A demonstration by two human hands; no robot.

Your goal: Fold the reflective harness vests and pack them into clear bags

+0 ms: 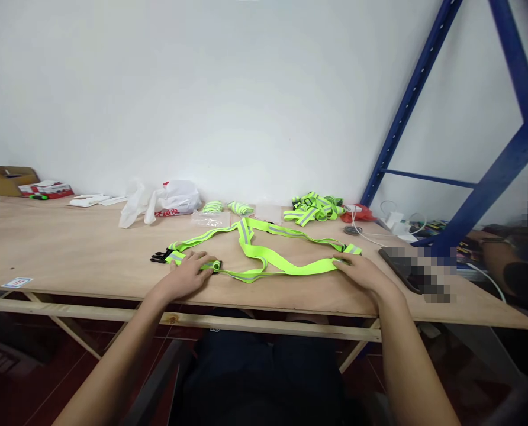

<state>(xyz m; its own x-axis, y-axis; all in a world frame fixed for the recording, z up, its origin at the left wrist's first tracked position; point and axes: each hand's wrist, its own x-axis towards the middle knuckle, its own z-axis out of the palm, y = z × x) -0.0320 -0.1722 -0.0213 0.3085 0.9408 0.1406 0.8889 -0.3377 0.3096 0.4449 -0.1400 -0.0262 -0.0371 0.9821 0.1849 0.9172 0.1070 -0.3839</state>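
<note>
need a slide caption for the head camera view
Left hand and right hand touch a neon reflective strap harness spread across a wooden table, more straps bundled behind.

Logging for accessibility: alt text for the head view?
A person's left hand and right hand touch a bright yellow-green strap laid out on a wooden table, the left near a black buckle. Farther back lie a white plastic bag and a pile of similar straps.
</note>
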